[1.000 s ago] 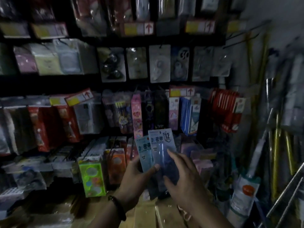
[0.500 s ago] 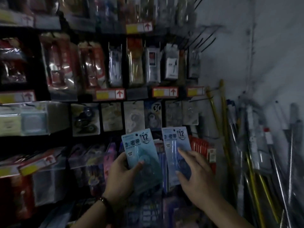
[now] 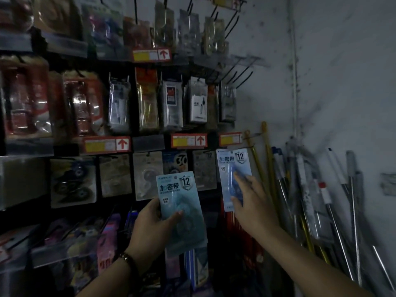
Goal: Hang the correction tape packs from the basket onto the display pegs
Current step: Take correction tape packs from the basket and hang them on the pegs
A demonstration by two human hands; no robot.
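Right hand (image 3: 254, 202) pinches a pale-blue carded correction tape pack (image 3: 233, 168) up at the far-right peg row, w/ hole maybe missing the peg, so it could drop. Left hand (image 3: 152, 230) grips a second teal pack (image 3: 182, 200), lower and to its left.

I see a dim shop corner — light is low throughout. A dark pegboard rack (image 3: 147, 144) of hanging packaged goods fills the left. A stained grey wall (image 3: 342, 82) stands right — metal poles (image 3: 334, 211) lean against it.
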